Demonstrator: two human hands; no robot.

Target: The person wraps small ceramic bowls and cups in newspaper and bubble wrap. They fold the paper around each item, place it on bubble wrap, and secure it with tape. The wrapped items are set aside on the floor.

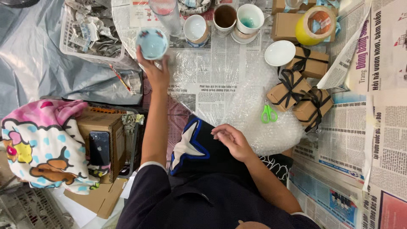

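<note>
My left hand (156,70) reaches far forward and grips a small pale-blue ceramic cup (151,43) with a patterned rim, held up over the newspaper-covered floor. Beside it stand a tall clear glass (166,15), a white cup (195,29), a brown-lined mug (224,18) and a white mug with a teal inside (249,19). My right hand (231,141) rests on my knee with fingers loosely curled, holding nothing, at the edge of a sheet of bubble wrap (250,106). Green-handled scissors (268,113) lie on the wrap.
Three brown boxes tied with black ribbon (303,91) sit right of the wrap, near a white saucer (280,53) and a tape roll (316,25). A white basket of crumpled paper (91,29) is far left. A cardboard box with a phone (101,146) and a cartoon-print cloth (40,142) are near left.
</note>
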